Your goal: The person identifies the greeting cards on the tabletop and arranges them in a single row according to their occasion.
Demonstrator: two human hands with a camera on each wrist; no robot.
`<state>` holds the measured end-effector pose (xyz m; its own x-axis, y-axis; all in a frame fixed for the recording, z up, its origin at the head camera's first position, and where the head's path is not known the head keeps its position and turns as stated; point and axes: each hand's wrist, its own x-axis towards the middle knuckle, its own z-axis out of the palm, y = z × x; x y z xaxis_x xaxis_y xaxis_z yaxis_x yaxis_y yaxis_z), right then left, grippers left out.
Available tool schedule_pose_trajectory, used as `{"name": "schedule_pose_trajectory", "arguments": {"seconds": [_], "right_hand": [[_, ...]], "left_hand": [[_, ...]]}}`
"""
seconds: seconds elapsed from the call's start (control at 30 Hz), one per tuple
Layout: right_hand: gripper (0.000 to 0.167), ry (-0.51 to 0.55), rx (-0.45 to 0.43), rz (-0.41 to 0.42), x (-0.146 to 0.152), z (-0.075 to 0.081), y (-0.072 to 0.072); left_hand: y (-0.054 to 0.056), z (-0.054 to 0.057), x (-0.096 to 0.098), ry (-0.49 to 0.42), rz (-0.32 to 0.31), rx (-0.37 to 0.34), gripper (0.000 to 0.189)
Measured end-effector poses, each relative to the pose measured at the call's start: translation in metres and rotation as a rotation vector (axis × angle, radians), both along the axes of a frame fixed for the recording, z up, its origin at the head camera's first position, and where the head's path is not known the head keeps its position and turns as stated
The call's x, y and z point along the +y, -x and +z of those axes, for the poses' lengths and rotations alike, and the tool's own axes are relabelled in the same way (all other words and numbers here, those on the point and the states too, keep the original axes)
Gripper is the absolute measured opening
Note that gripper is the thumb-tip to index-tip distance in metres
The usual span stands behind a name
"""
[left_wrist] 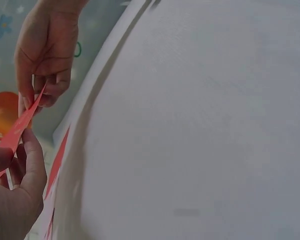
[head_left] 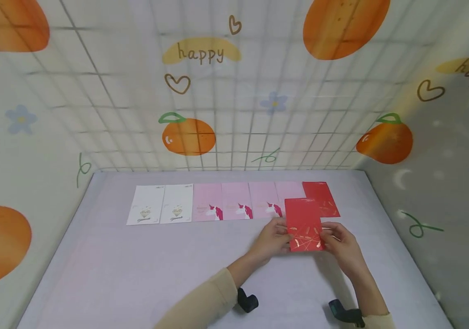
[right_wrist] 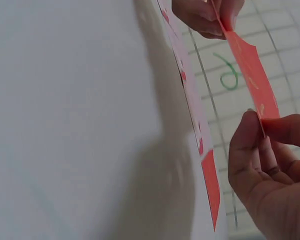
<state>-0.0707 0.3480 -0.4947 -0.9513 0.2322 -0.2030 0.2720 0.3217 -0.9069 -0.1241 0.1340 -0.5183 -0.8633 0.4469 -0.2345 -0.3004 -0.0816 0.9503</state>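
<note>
A red card (head_left: pixel 305 219) with gold line patterns on its lower half is held up above the table between both hands. The left hand (head_left: pixel 273 238) pinches its left edge, thumb on the face towards me. On the opposite edge, the right hand (head_left: pixel 343 246) pinches it between thumb and fingers. In the right wrist view the held card (right_wrist: pixel 251 75) bends slightly between the two grips. Behind it, a second red card (head_left: pixel 325 199) lies flat at the right end of a row, partly covered from the head view.
Along the back of the white table (head_left: pixel 144 269), the row continues leftward with several pink unicorn cards (head_left: pixel 236 196) and two white diamond cards (head_left: pixel 176 201). Printed fabric walls (head_left: pixel 234 96) with oranges stand behind and at both sides. Black wrist devices (head_left: pixel 247 301) hang under the sleeves.
</note>
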Motion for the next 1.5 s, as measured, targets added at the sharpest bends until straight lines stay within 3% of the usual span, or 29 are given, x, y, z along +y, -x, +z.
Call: {"name": "schedule_pose_trajectory", "arguments": {"seconds": [0.33,0.6,0.9,1.13,1.5], "right_hand": [[0.052,-0.007,-0.044,-0.052,0.022,-0.007,0.008],[0.049,0.0,-0.048,-0.18,0.059,0.001,0.039],[0.052,-0.003,-0.02,-0.253,0.115,0.004,0.076],[0.052,-0.047,-0.108,-0.324,0.136,0.008,0.1],[0.048,-0.088,-0.164,-0.35,0.152,-0.009,0.112]], "left_hand": [[0.003,-0.006,0.025,-0.007,0.037,-0.051,0.032],[0.002,-0.002,0.031,-0.091,0.046,-0.134,0.031],[-0.003,-0.001,0.026,0.002,0.041,-0.11,0.028],[-0.007,0.003,0.014,-0.004,-0.003,-0.087,0.028],[-0.012,0.012,0.003,-0.035,-0.051,-0.062,0.027]]}}
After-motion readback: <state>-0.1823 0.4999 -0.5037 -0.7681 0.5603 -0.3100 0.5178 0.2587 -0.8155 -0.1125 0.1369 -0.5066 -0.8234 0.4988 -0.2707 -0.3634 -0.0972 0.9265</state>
